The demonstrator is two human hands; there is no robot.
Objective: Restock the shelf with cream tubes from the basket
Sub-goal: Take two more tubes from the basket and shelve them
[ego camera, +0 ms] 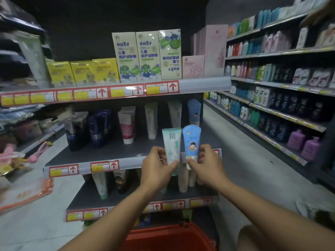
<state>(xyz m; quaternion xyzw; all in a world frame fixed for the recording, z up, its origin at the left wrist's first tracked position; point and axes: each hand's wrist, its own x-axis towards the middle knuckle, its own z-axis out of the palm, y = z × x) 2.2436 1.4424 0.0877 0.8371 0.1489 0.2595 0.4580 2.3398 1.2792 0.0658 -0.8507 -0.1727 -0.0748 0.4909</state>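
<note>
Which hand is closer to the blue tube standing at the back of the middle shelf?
The right hand. It sits almost straight below the blue tube on the shelf, holding a matching tube. The left hand is further left, holding a green tube.

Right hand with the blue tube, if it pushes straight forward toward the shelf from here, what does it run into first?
Probably the matching blue tube standing at the back right of the middle shelf. The right hand holds its blue cartoon tube roughly in line with it, with bare shelf between; depth is hard to judge.
</note>
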